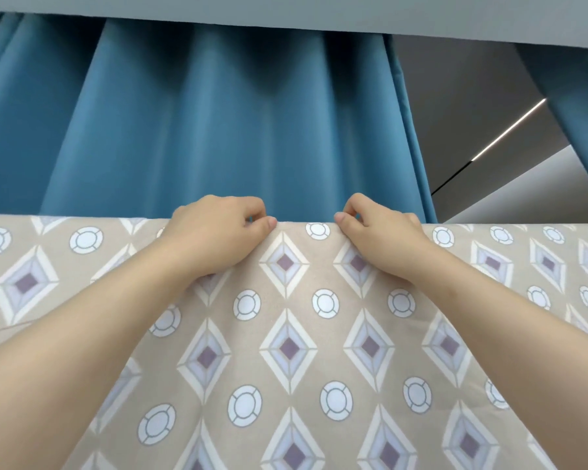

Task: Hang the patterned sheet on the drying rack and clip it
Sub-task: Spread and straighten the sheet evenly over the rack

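At top edge: left hand (214, 228) & right hand (377, 232) both pinch patterned sheet (289, 334); best slide apart evenly, keep fold straight; no clips visible.

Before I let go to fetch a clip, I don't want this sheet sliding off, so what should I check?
1. Left hand pinches the patterned sheet at its top edge: ok.
2. Right hand pinches the same edge: ok.
3. Top edge lies level across the view: ok.
4. Drying rack bar under the edge: cannot tell, covered.
5. Clip in sight: not ok, none visible.
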